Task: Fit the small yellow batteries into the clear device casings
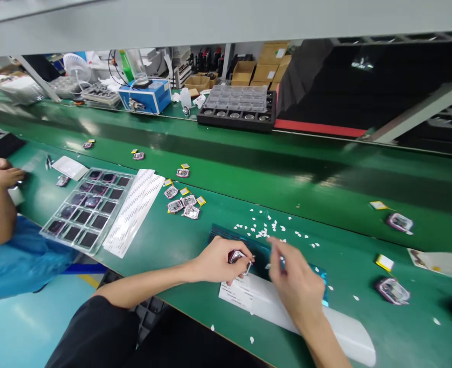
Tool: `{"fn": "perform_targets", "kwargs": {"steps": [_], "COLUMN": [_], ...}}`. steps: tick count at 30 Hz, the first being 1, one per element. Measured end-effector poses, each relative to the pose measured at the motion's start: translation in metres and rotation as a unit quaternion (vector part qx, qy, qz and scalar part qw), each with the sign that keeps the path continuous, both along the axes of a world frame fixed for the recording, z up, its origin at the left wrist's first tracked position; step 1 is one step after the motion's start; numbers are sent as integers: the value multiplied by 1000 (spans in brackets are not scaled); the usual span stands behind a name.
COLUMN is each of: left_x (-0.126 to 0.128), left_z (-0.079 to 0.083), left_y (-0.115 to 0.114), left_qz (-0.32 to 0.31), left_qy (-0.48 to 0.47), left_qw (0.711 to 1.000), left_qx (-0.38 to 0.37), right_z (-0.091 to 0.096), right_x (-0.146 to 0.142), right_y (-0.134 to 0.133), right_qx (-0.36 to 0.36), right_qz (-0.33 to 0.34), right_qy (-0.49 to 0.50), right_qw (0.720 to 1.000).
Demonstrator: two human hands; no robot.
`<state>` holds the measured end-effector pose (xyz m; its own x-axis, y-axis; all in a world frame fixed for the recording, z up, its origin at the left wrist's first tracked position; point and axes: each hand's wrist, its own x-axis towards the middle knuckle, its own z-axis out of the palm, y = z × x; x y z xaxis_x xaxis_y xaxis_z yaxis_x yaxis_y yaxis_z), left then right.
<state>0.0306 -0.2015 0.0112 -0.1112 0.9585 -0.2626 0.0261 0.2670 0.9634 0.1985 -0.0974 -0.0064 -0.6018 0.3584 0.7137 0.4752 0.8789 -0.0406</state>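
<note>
One purple-rimmed device (234,257), clasped between thumb and fingers of our left hand (218,260), lying left of our right hand (298,280); long axis partly covered. Right fingers bunched, blurred: whether pinching anything, we cannot tell. Printed lines on the near label sheet (235,295) and left white strips (134,214): illegible; no brand readable.

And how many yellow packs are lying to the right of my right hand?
2 in view right of your right hand: one yellow pack on the far green strip, another yellow pack nearer, on the worktable. Others may be hidden.
</note>
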Motion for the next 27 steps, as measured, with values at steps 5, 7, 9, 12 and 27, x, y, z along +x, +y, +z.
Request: {"fn": "perform_targets", "kwargs": {"steps": [5,7,9,12,27], "left_x": [-5,-6,-6,-6,-3], "left_z": [2,2,2,4,1], "left_y": [1,1,0,-2,-3], "left_qz": [9,1,-10,-17,-39], "left_qy": [-2,-11,-22,-4,125], "left_qw": [1000,1000,1000,999,990], "left_qx": [-2,0,7,33,43], "right_z": [3,0,-3,-6,-11], "right_x": [5,8,10,13,18], "right_y": [8,6,3,1,-4], "right_qx": [-19,-25,-30,-24,-61], "right_qz": [65,137,157,149,193], "right_qy": [-19,-46,-47,-52,-91], "right_qw": [998,989,986,987,975]}}
